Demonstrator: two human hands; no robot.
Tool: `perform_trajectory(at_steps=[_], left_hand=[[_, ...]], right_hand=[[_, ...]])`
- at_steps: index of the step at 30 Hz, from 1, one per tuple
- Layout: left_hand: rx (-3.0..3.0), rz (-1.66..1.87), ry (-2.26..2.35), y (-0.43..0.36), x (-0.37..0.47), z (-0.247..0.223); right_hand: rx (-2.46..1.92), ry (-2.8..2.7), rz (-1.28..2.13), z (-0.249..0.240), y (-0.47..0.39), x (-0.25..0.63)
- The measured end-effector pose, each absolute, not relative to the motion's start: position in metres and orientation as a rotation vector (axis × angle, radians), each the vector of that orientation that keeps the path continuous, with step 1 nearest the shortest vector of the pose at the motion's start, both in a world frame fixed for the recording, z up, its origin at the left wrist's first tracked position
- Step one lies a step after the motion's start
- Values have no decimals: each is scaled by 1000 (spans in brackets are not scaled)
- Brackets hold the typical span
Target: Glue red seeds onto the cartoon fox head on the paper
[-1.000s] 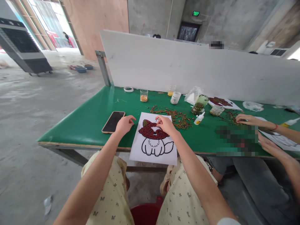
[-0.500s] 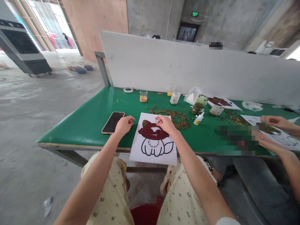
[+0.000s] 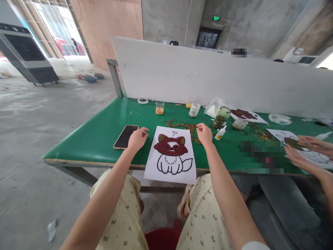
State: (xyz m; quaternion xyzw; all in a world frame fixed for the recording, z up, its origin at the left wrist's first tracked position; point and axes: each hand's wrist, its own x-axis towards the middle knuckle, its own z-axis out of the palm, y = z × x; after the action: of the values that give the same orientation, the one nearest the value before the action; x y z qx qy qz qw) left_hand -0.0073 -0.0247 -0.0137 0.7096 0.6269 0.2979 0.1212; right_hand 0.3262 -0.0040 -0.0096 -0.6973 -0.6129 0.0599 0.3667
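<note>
A sheet of paper (image 3: 153,170) with a cat-like drawing lies in front of me at the table edge. Its head (image 3: 166,149) is filled with dark red grains and the ears with greenish ones; the body is bare outline. My left hand (image 3: 138,138) rests left of the sheet, beside a phone (image 3: 121,138), fingers loosely bent and apart, holding nothing visible. Right of the sheet, my right hand (image 3: 204,133) is over the scattered red and green grains (image 3: 182,124), fingertips pinched together; anything between them is too small to make out.
A glue bottle (image 3: 220,132) lies right of my right hand. Behind stand a cup of yellow kernels (image 3: 159,108), a white cup (image 3: 194,110) and a tilted green jar (image 3: 221,117). A co-worker's hands (image 3: 299,152) work at another drawing on the right. A white partition (image 3: 208,76) borders the table.
My right hand has moved right, off the drawing's head to the loose grains, uncovering the right ear and a small heart. My left hand stays nearly still.
</note>
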Motion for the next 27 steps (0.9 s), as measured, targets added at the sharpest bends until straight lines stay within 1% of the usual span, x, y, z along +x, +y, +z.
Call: perform_trajectory(at_steps=[10,18,27], left_hand=[[2068,875,1845,-28,-5,-10],[1995,918,1953,-33,-1,-2],[2097,766,1862,-62,10,12]], right_hand=[[-1850,-1578,178,-17,1,338],[-1959,-1713,-19,-23,21,338],[-2054,-1725,44,-22,62,347]])
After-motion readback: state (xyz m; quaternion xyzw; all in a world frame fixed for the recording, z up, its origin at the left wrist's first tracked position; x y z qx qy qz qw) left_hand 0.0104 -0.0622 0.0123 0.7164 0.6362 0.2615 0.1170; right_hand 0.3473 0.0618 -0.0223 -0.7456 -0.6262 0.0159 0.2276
